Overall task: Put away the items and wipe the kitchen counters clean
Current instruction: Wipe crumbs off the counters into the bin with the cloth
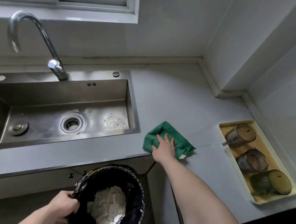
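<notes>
Wiping the counter toward the bin.

Lower left, my left hand (pixel 63 207) grips the rim of the lined bin (pixel 108 202) below the counter (pixel 174 100) edge — mid-frame, my right hand (pixel 165 146) presses flat-fingered on the green cloth (pixel 170 139). Next, I judge, sweep crumbs off the edge into it.

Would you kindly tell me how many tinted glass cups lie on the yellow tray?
3, all on their sides: far cup, middle cup, near cup, along the yellow tray.

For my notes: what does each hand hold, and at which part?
The left hand grips the black bin bag at its near-left rim. The right hand presses flat on the green cloth, gripping nothing.
</notes>
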Tool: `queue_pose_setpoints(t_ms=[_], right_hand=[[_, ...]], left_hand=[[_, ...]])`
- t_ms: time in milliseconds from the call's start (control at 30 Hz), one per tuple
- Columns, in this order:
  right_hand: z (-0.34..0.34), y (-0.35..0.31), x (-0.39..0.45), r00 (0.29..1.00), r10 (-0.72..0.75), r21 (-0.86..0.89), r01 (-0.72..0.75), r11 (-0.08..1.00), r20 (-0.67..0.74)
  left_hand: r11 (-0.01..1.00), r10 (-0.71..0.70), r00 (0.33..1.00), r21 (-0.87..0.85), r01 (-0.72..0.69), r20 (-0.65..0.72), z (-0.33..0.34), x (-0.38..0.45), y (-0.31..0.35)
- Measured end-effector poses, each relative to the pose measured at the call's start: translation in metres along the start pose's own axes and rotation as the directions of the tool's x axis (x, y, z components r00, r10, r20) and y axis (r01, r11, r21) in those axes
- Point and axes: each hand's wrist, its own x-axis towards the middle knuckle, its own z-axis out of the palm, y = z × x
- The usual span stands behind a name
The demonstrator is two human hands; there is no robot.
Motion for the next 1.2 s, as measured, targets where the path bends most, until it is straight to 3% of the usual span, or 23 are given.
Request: queue_pose_setpoints(t_ms=[267,533,733,900,1067,1200], right_hand=[[0.053,-0.105,-0.027,0.999,-0.035,-0.074,0.036,0.997,0.011],[0.133,-0.229,-0.075,0.986,-0.164,-0.093,0.162,0.982,-0.011],[0.165,-0.278,-0.109,0.942,-0.322,0.017,0.322,0.947,0.094],[0.149,-0.281,-0.105,0.949,-0.313,0.206,0.315,0.927,-0.042],[0.159,-0.287,-0.087,0.975,-0.223,-0.067,0.221,0.973,-0.014],[0.181,-0.321,-0.105,0.947,-0.319,-0.111,0.322,0.94,0.046]], left_hand=[[0.997,-0.057,0.998,-0.052,0.058,0.014,-0.077,0.017,-0.067],[0.998,-0.046,0.999,-0.052,0.045,-0.017,-0.162,0.03,-0.141],[0.997,-0.078,0.996,-0.02,0.078,-0.036,-0.209,0.03,-0.189],[0.989,-0.139,0.988,-0.067,0.134,-0.071,-0.225,0.027,-0.22],[0.961,-0.202,0.974,-0.21,0.177,-0.102,-0.234,0.02,-0.25],[0.935,-0.238,0.966,-0.294,0.199,-0.101,-0.243,0.018,-0.276]])
